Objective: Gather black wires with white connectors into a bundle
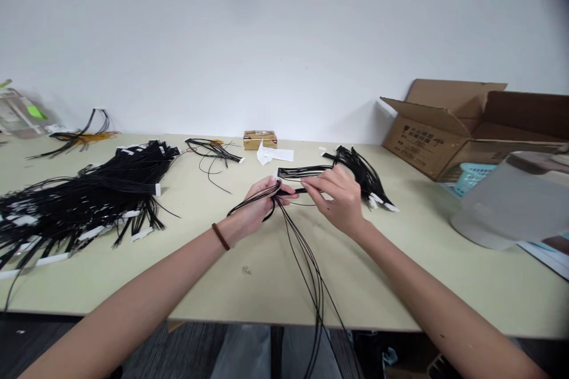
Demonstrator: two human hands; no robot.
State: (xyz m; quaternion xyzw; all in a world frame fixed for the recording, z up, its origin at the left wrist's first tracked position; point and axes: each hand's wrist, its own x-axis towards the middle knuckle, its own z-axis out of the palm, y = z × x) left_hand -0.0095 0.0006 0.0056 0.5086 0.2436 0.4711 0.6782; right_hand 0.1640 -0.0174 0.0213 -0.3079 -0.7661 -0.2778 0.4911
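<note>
My left hand (258,207) is closed around a bundle of thin black wires (306,254), near the middle of the table. The loose wires fan out from it and hang over the front edge. Beside it, my right hand (338,196) pinches with thumb and forefinger at wires running across from the left hand; the exact strand is too fine to make out. Just beyond both hands lies a flat row of black wires (302,172) with a white connector at its left end. Behind my right hand rests a black wire bunch (362,174) with white connectors.
A big heap of black wire harnesses (120,177) covers the left side. At the back stand a small gold box (260,140) and white paper (280,154). To the right are an open cardboard box (427,145), a turquoise basket (472,176) and a grey container (502,207).
</note>
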